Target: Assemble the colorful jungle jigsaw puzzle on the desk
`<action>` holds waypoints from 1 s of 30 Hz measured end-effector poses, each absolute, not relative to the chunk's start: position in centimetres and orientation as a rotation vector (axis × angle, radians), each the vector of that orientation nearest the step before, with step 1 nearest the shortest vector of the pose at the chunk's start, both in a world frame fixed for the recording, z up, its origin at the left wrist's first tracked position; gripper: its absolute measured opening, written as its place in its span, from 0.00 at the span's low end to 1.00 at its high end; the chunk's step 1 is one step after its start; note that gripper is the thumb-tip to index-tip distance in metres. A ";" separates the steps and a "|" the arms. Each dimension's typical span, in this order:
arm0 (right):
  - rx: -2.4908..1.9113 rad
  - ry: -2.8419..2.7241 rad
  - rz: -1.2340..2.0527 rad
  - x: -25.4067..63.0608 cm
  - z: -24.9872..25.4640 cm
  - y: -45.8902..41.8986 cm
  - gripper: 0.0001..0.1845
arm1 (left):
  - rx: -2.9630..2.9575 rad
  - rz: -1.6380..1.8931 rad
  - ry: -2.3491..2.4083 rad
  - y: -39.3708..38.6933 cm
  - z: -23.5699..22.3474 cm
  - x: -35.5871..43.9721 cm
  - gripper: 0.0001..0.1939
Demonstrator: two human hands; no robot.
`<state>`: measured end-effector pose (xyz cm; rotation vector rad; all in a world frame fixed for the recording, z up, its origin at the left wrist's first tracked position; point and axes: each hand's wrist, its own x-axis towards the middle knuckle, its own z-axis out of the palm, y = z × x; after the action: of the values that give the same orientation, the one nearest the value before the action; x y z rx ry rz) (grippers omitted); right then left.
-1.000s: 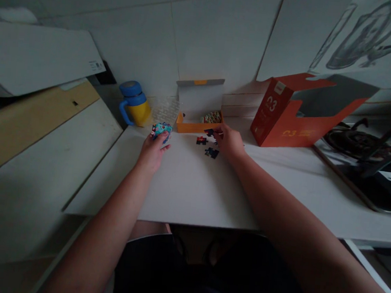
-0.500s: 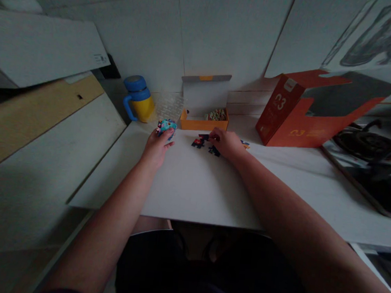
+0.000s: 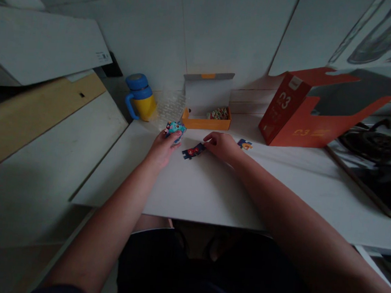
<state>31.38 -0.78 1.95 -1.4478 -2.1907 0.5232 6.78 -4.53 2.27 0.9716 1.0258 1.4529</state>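
My left hand (image 3: 163, 149) is closed around several jigsaw puzzle pieces (image 3: 175, 127), the top one turquoise with bright colours, the thumb pressing on its face. On the white table, dark blue puzzle pieces (image 3: 193, 151) with a red pattern lie in a short slanting row. My right hand (image 3: 222, 145) is over the upper right end of that row, thumb and fingers pinched at the end piece, which they partly hide. A blue and orange puzzle piece (image 3: 245, 144) lies to the right, just beyond my right hand.
An orange box (image 3: 204, 123) with its lid raised stands behind the hands, patterned contents inside. A blue and yellow mug (image 3: 141, 98) and clear bubble wrap (image 3: 169, 108) are left of it. A large red box (image 3: 287, 111) stands right, near a black stove (image 3: 378, 167).
My right hand has brought dark puzzle pieces together into a row, nearer and further left. The left hand, still holding its pieces, has shifted slightly right.
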 end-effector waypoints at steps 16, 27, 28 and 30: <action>-0.893 -2.533 0.373 31.6 1.1 -0.7 0.14 | 1.034 1.318 0.986 -5.2 2.1 7.1 0.27; -0.891 -2.624 0.303 31.4 1.3 -0.6 0.13 | 1.033 1.307 1.003 -5.3 2.3 7.3 0.27; -0.892 -2.643 0.294 31.4 1.4 -0.5 0.13 | 1.033 1.307 1.004 -5.3 2.3 7.3 0.27; -0.906 -2.670 0.265 31.4 1.5 -0.5 0.13 | 1.033 1.307 1.004 -5.2 2.2 7.3 0.27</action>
<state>31.42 -0.51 1.47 -0.9065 -2.6700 0.2654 7.28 -5.23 2.19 1.0330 1.0036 1.3066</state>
